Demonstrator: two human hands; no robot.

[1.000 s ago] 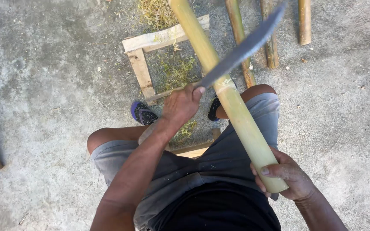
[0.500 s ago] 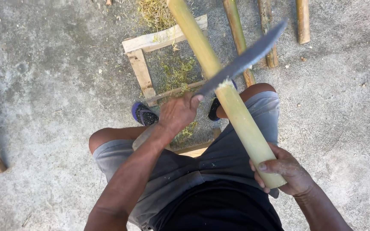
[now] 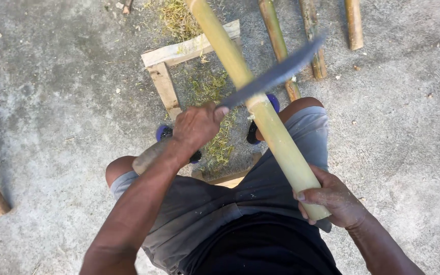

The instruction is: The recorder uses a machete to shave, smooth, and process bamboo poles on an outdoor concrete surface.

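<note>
left hand (image 3: 195,126) clamped on a machete (image 3: 276,74) laid across a bamboo pole (image 3: 260,109) over the lap; right hand (image 3: 334,198) grips its near end. a glancing blade could cut the knee (image 3: 301,107).

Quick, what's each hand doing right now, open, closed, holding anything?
Left hand: closed around the handle of the long blade.
Right hand: closed around the near end of the bamboo pole.
</note>
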